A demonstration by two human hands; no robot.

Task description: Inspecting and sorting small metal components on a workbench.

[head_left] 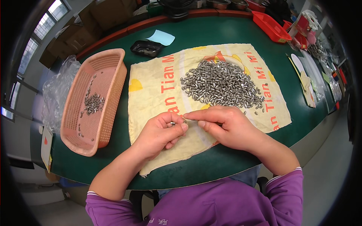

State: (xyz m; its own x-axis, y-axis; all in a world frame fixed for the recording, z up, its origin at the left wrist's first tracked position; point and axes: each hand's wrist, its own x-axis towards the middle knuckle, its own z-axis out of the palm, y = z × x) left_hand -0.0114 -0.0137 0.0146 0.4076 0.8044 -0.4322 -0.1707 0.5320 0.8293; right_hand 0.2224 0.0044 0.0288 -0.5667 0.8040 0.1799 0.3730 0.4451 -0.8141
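Head view: both hands (196,126) pinch a small metal piece (174,123).

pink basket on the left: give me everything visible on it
The pink basket is a shallow rectangular tray of what looks like plastic, with perforated mesh walls and floor and a smooth rolled rim. It sits upright on the green table, just left of the yellow cloth, long side running away from the person. Inside lies a small cluster of silvery metal pieces, with a few strays scattered along the floor. Neither hand touches it.
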